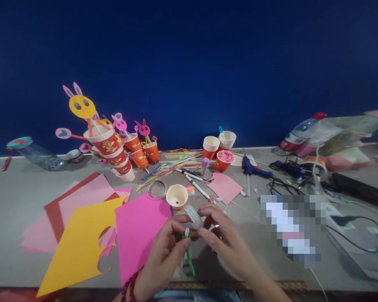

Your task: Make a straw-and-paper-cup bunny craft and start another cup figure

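Observation:
My left hand (166,245), a dark red bead bracelet at its wrist, has thumb and fingers closed on a slim green and white piece (189,253) whose green end hangs down. Its exact kind does not show. Opposite it, my right hand (222,237) is bent inward with the fingertips pinching a pale, see-through flat piece with faint stripes (193,216). The fingers of both hands nearly meet below that pale piece. Just beyond them stands a paper cup (177,196) with a small dark hole in its bottom.
Pink (141,230) and yellow paper sheets (78,235) lie at left. Behind them stand red cups with rabbit-faced figures (105,144). Colored sticks (173,163), markers (197,186), stacked cups (211,147) and a blue glue gun (255,168) spread across the back. Cables (353,243) run at right.

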Demonstrator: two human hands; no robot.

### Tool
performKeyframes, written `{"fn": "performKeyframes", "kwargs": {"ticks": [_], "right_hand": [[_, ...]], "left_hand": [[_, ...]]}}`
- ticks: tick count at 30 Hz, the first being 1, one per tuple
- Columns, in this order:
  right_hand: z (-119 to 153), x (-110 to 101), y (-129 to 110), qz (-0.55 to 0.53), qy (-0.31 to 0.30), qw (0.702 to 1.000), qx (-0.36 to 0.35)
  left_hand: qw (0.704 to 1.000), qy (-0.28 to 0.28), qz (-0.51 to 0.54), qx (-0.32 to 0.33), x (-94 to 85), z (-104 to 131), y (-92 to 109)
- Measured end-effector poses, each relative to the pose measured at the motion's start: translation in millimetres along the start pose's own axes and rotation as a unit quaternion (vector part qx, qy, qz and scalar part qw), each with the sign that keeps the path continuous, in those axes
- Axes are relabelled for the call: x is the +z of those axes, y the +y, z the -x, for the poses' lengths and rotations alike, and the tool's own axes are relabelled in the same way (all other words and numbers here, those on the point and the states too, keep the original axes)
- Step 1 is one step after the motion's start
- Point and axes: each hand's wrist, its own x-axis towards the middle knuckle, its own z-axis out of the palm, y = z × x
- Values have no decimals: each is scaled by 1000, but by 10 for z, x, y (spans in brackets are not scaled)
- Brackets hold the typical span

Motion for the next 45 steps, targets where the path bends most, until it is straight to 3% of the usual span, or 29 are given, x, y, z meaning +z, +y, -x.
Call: {"fn": "performKeyframes", "kwargs": {"ticks": [3, 6, 12, 19, 22, 26, 30, 38, 45], "right_hand": [[-71, 166, 38, -51, 16, 998, 19], [-109, 230, 90, -115, 17, 993, 28], [-113, 236, 120, -201, 29, 978, 42], [-97, 233, 169, -169, 42, 985, 12], [-74, 233, 201, -193, -1, 981, 20], [-51, 253, 208, -283, -87, 951, 90], [-62, 294, 177, -332, -87, 934, 97], [-98, 265, 176, -334, -105, 933, 86], [-32, 154, 217, -273, -33, 953, 124]], "left_hand": [[996, 13, -85, 20, -39, 29, -13], [995, 14, -95, 31, -78, 50, -43], [1000, 0, -10, 18, -64, 26, -58], [990, 0, 139, 6, -67, -20, -118], [984, 15, 177, 21, -80, -27, -139], [976, 16, 215, 30, -67, -38, -121], [970, 6, 242, 26, -38, -50, -104], [967, 30, 253, 13, -72, -54, -135], [976, 15, 213, -30, -46, -60, -139]]}}
